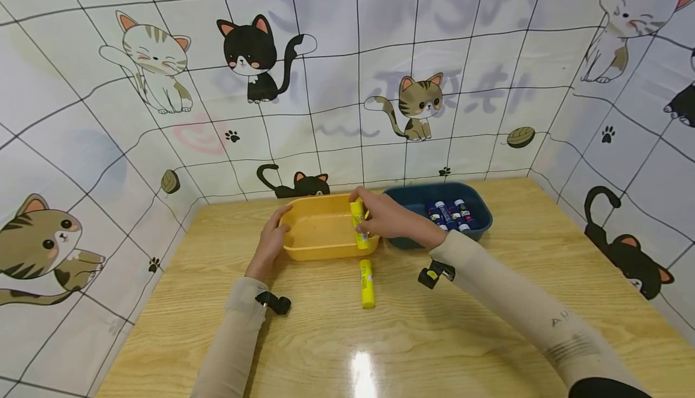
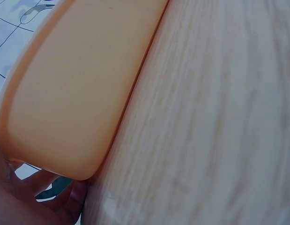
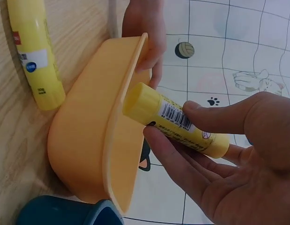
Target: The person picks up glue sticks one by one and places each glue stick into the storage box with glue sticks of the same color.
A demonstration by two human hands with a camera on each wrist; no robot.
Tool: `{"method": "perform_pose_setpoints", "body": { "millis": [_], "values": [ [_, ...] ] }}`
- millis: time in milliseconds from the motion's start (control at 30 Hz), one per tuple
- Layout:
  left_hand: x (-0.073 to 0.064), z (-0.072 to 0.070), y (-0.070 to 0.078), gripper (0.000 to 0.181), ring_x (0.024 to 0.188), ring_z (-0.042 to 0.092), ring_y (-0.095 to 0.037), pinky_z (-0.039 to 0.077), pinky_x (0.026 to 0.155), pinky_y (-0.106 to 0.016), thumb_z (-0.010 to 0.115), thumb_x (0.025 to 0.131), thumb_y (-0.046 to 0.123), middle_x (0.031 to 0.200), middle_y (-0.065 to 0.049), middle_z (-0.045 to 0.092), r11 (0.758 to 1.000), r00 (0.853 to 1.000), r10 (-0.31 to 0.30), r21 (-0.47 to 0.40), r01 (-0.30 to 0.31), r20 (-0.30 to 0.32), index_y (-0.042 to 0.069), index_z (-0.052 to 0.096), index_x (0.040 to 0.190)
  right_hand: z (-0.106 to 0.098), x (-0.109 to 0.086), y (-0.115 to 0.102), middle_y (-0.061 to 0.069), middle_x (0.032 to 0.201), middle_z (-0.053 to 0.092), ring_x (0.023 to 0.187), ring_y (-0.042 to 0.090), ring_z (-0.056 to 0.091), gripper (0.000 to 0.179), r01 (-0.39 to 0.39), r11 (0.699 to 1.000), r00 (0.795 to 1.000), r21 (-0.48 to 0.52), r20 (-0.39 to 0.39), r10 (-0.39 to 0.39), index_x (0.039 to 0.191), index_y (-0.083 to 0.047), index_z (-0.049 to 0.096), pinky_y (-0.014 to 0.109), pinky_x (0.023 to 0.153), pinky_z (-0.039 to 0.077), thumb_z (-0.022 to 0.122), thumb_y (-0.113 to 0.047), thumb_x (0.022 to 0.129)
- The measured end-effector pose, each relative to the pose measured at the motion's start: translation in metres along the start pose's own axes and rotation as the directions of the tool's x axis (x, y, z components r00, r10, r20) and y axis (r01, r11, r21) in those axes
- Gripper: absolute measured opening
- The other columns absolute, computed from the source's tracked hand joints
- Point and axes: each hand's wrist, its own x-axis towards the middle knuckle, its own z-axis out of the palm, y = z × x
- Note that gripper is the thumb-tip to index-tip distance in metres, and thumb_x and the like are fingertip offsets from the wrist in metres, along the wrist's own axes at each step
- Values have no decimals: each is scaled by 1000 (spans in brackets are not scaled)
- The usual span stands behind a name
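A yellow glue stick (image 1: pixel 358 224) is pinched between the thumb and fingers of my right hand (image 1: pixel 388 217), above the right end of a yellow-orange plastic bin (image 1: pixel 312 252). In the right wrist view the held glue stick (image 3: pixel 168 117) shows a barcode label and lies tilted beside the bin's rim. My left hand (image 1: pixel 270 246) grips the bin's left end, thumb at the rim and fingers round the outer side. On the table in front of the bin lies a second yellow glue stick (image 1: pixel 367 283). The part of the bin behind my right hand is hidden.
A dark blue bin (image 1: pixel 483 229) stands right of the yellow one, holding several dark blue glue sticks (image 1: pixel 446 214) with white caps. Both bins sit on a wood-grain table (image 1: pixel 326 337). A cat-print cloth wall (image 1: pixel 336 114) rises behind and at both sides.
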Motion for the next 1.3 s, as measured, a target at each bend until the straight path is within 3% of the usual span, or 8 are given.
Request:
{"method": "perform_pose_setpoints", "body": {
  "millis": [167, 400, 600, 867, 1133, 1300],
  "values": [
    [-1, -1, -1, 57, 160, 21, -28, 23, 128, -51, 39, 104, 9, 172, -6, 26, 1000, 1000, 9, -2, -9, -3, 23, 41, 159, -4, 19, -3, 21, 119, 65, 85, 23, 74, 60, -80, 994, 996, 69, 50, 76, 146, -9, 37, 40, 78, 64, 71, -7, 96],
    [0, 1, -1, 57, 160, 20, -28, 21, 129, -51, 39, 103, 11, 172, -6, 26, 1000, 1000, 16, 8, -16, -3, 23, 41, 159, -6, 40, -5, 19, 118, 66, 89, 28, 74, 58, -116, 991, 991, 61, 80, 111, 143, -10, 38, 32, 74, 63, 71, -8, 96],
    [1, 2, -1, 59, 160, 20, -29, 21, 129, -52, 39, 102, 10, 172, -7, 26, 1000, 1000, 12, 15, -12, -6, 23, 41, 159, -9, 57, -3, 22, 112, 69, 92, 31, 75, 56, -130, 989, 988, 75, 95, 123, 141, -8, 37, 32, 73, 63, 70, -5, 96],
    [0, 3, -1, 58, 160, 20, -30, 20, 129, -52, 39, 103, 9, 172, -8, 26, 1000, 1000, 9, 7, -9, -6, 22, 41, 160, -15, 78, -1, 21, 118, 65, 94, 30, 74, 58, -166, 982, 979, 91, 134, 153, 144, -7, 35, 33, 76, 64, 68, -6, 97],
    [0, 1, -3, 57, 160, 20, -29, 20, 129, -52, 40, 103, 9, 172, -7, 26, 1000, 1000, 11, 2, -11, -11, 22, 42, 159, -14, 93, 6, 20, 120, 61, 94, 29, 71, 56, -244, 964, 955, 108, 200, 220, 144, -8, 36, 47, 92, 60, 67, -6, 98],
    [1, 0, -1, 57, 159, 22, -29, 23, 128, -51, 39, 103, 9, 172, -6, 27, 1000, 1000, 14, 4, -14, -13, 23, 42, 159, -9, 102, 14, 20, 122, 62, 97, 29, 73, 52, -321, 940, 925, 114, 249, 286, 143, -7, 36, 46, 95, 59, 65, -8, 100]
  ]
}}
